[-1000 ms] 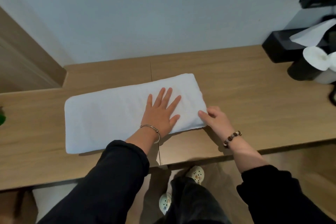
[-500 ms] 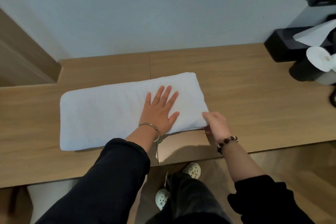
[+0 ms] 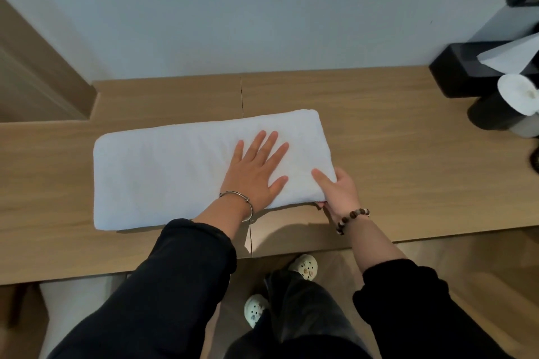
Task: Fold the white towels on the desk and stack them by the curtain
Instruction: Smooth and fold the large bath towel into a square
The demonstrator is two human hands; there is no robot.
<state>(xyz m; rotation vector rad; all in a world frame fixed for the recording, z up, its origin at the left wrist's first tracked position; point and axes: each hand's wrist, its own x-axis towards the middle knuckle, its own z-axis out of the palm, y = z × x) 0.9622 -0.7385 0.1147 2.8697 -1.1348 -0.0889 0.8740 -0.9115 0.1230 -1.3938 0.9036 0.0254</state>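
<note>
A white towel (image 3: 163, 172), folded into a long strip, lies flat on the wooden desk (image 3: 393, 160). My left hand (image 3: 256, 170) presses flat on the towel's right half, fingers spread. My right hand (image 3: 338, 191) grips the towel's near right corner, thumb on top and fingers underneath. No curtain shows in this view.
A black tissue box (image 3: 478, 67) with a white tissue sticking out stands at the desk's far right. Beside it is a dark holder with a white roll (image 3: 516, 93). A wall runs behind the desk. My feet in pale clogs (image 3: 303, 267) stand below the desk's front edge.
My right hand has slid from beside the towel's corner to under it and now grips that corner. The left hand stays pressed flat on the towel.
</note>
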